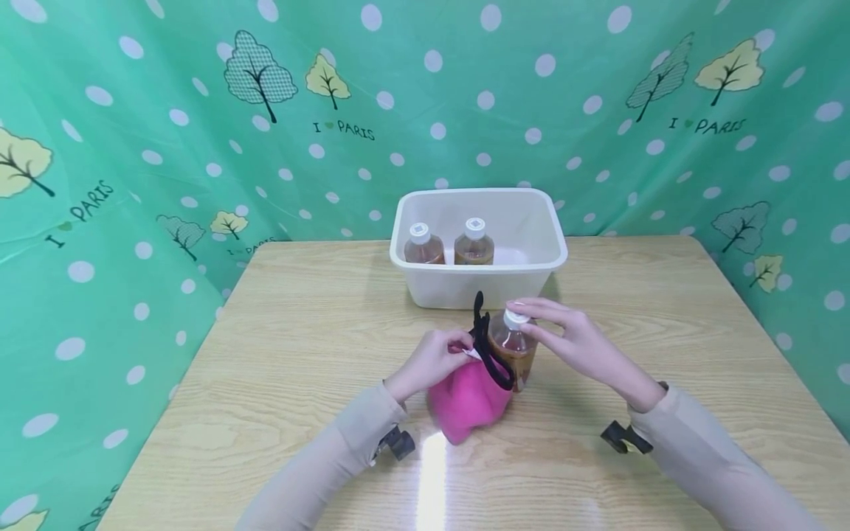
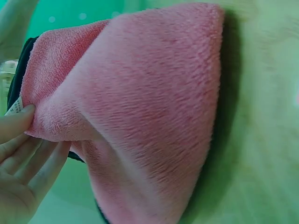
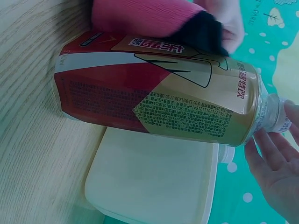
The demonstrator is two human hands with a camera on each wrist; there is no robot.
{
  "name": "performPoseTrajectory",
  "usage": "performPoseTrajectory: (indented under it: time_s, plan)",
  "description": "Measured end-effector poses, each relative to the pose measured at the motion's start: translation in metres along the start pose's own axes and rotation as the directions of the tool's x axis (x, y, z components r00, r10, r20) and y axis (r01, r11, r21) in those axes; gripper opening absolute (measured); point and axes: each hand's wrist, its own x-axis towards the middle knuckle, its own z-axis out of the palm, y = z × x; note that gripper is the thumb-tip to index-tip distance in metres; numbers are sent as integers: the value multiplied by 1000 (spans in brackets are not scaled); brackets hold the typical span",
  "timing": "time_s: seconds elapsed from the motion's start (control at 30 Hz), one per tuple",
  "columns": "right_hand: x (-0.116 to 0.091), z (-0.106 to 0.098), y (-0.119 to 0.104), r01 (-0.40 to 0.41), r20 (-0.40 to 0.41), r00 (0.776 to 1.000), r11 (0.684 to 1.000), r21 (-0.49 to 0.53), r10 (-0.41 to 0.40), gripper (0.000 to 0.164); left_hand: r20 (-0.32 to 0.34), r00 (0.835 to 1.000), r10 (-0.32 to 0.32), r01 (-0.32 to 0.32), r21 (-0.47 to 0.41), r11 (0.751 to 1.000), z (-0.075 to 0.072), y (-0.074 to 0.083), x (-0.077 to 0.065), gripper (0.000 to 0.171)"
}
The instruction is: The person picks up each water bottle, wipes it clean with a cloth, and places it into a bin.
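A pink fleecy cloth [image 2: 140,93] with black edging hangs from my left hand [image 1: 438,360], whose thumb and fingers pinch it near a small white label [image 2: 16,106]. Just right of the cloth stands an upright drink bottle [image 1: 518,354] with a white cap, a clear neck and a red and gold printed label. The fingers of my right hand [image 1: 567,335] grip this bottle by its cap [image 3: 281,115]. The cloth's black edge overlaps the bottle's left side in the head view.
Behind the bottle, a white plastic tub [image 1: 478,284] holds two similar capped bottles, one [image 1: 425,249] at its left and another [image 1: 474,247] near the middle. The wooden table [image 1: 299,317] meets a green dotted curtain [image 1: 372,59] at the back and sides.
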Motion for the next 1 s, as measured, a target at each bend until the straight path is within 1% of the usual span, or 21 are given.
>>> performPoseTrajectory:
  time_s: [0.2, 0.43, 0.7, 1.0]
  plan:
    - [0, 1, 0, 17, -13, 1000, 1000, 7, -16, 32, -49, 998, 30, -30, -3, 1000, -9, 16, 1, 11]
    - [0, 1, 0, 5, -8, 1000, 1000, -7, -5, 32, -77, 995, 58, -59, -9, 998, -13, 25, 1, 13]
    - [-1, 1, -1, -6, -9, 1000, 1000, 2, 6, 32, -78, 996, 52, -55, -33, 998, -12, 27, 0, 14]
    - [-1, 1, 0, -16, -16, 1000, 1000, 2, 16, 32, -61, 997, 44, -46, -31, 998, -6, 20, 2, 12]
